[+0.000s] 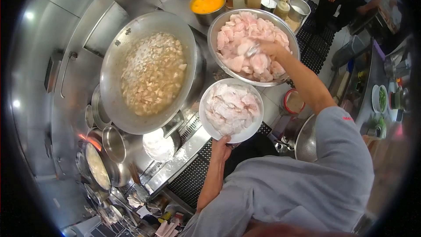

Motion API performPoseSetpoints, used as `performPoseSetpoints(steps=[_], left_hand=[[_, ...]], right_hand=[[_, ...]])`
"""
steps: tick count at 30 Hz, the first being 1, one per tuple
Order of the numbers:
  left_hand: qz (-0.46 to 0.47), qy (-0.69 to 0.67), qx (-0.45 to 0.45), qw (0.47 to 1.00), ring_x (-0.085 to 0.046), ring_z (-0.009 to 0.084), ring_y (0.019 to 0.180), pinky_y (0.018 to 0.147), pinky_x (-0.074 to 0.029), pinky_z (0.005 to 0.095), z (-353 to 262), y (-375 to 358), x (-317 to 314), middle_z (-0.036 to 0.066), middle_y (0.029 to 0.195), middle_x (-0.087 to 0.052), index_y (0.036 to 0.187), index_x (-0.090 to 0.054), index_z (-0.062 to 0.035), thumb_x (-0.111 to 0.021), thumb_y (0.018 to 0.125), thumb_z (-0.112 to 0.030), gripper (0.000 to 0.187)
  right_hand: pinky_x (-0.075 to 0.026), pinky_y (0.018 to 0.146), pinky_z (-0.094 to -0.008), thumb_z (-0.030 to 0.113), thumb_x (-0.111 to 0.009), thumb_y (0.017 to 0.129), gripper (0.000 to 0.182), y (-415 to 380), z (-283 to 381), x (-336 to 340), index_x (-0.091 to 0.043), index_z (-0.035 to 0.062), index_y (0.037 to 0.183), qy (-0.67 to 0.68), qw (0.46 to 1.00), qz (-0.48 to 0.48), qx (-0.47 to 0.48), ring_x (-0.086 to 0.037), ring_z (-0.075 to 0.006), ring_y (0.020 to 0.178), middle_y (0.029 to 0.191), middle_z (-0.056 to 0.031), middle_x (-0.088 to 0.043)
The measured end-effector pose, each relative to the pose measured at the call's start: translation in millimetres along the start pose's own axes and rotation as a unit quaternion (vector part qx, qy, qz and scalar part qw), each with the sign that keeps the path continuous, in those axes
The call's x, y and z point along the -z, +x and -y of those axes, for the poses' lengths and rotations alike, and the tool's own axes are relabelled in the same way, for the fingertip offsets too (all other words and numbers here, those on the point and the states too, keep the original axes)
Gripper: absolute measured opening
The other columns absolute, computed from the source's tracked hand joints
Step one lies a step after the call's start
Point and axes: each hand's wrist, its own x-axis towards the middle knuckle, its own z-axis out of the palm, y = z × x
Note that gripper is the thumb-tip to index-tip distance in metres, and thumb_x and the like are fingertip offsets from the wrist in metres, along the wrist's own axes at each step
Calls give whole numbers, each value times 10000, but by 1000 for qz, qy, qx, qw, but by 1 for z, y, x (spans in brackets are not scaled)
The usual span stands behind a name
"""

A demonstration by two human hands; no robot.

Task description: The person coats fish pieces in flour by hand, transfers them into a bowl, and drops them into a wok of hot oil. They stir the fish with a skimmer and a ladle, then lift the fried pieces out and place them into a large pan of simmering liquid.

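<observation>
clasping the white bowl (258, 122) in the left hand (222, 148), right hand (266, 49) at the raw meat (250, 28), its grip unclear

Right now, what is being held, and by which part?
The left hand grips the white plate by its near rim, thumb on top. The right hand is at a shiny metal object, too blurred to tell whether or where it is held.

Through my camera, the wok (112, 79) looked like bare metal, dull and scuffed inside. The steel bowl (213, 39) had a brighter, smoother rim. I saw a smooth white bowl (237, 138), plastic or ceramic, I couldn't tell. The wall (66, 0) was glossy metal, the bottles (238, 1) plastic, the shirt (285, 188) matt grey cloth, the mat (190, 186) matt black and rough with holes.
</observation>
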Motion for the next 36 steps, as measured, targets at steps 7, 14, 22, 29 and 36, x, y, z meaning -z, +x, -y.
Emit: performPoseSetpoints(steps=[7, 14, 22, 29, 36], left_hand=[[1, -14, -11, 1000, -580, 372, 998, 694, -579, 488, 4, -32, 28, 222, 1195, -499, 1307, -289, 59, -505, 659, 6, 685], [-31, -72, -57, 995, -562, 385, 1029, 711, -572, 489, 17, -85, 81, 226, 1211, -489, 1319, -273, 60, -497, 651, 7, 706], [-112, -107, -130, 979, -525, 382, 1090, 773, -543, 508, 23, -174, 169, 225, 1262, -444, 1335, -256, 42, -481, 658, 21, 714], [-194, -172, -213, 942, -551, 366, 1062, 726, -575, 459, 44, -245, 260, 232, 1243, -463, 1316, -262, 80, -468, 712, 6, 643], [-234, -219, -224, 920, -565, 334, 1043, 737, -579, 436, 57, -240, 322, 216, 1228, -483, 1300, -315, 62, -402, 789, 31, 519]], right_hand=[[-523, 684, -301, 169, -702, 738, 577, -39, 59, 11, -478, 38, 1252, 43, 981, -190, 0, -587, -155, 906, 1039, -77, -614], [-538, 680, -292, 115, -584, 838, 366, -32, 86, 13, -498, 45, 1186, 181, 947, -236, 126, -615, -164, 867, 1011, -74, -611], [-534, 733, -346, 127, -574, 846, 333, -41, 126, -18, -499, 37, 1158, 184, 923, -289, 174, -622, -207, 866, 1010, -94, -606], [-542, 729, -347, 242, -623, 836, 357, -67, 201, -169, -550, 39, 1120, 230, 938, -64, 251, -623, -206, 863, 1014, -91, -612], [-570, 605, -316, 182, -617, 815, 381, -52, 173, -372, -510, 10, 1138, 336, 911, 131, 202, -635, -214, 795, 999, -132, -598]])
